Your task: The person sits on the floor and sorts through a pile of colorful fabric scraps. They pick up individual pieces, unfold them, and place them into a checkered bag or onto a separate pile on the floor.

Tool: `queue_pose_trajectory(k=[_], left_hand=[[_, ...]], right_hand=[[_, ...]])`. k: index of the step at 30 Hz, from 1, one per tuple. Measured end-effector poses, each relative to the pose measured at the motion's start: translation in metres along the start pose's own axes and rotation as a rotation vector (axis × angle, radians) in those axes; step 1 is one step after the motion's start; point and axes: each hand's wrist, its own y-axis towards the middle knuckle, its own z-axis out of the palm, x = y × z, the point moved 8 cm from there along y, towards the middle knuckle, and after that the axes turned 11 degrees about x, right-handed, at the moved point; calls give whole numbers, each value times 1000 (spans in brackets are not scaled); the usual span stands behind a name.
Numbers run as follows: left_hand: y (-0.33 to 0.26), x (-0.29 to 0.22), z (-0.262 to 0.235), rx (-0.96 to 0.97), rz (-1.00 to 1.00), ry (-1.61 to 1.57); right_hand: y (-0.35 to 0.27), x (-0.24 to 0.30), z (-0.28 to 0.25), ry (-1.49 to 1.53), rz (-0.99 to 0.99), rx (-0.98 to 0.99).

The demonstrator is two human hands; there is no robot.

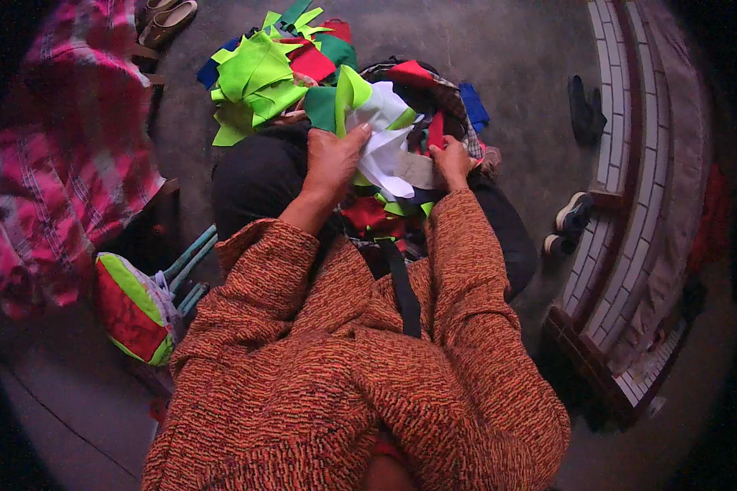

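My left hand (336, 161) is closed, with the thumb on top, on a bunch of fabric pieces: white cloth (382, 151), lime-green cloth (352, 90) and a dark green piece (320, 107) at its edge. To its right my right hand (451, 162) pinches a narrow red fabric strip (436, 131) between thumb and fingers. A greyish-beige patch (418, 171) lies between the two hands. Red and green scraps (368, 214) sit below them in my lap. Beyond the hands, more pieces rest on a dark checked cloth, partly hidden.
A heap of lime-green fabric pieces (258, 78) lies ahead on the left. A pink checked cloth (82, 155) drapes at far left, near brown shoes (168, 23). A red-and-green stuffed item (135, 311) sits at lower left. On the right are a white-slatted bench (622, 196) and dark shoes (575, 213).
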Motion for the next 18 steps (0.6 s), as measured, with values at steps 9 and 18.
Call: queue_pose_trajectory(k=[9,18], left_hand=[[10,8,-10,-27,130,51],[29,44,-28,-5,78,227]], right_hand=[[-31,30,-27,1101,-305,271],[-109,76,-103,1773,-474,299]])
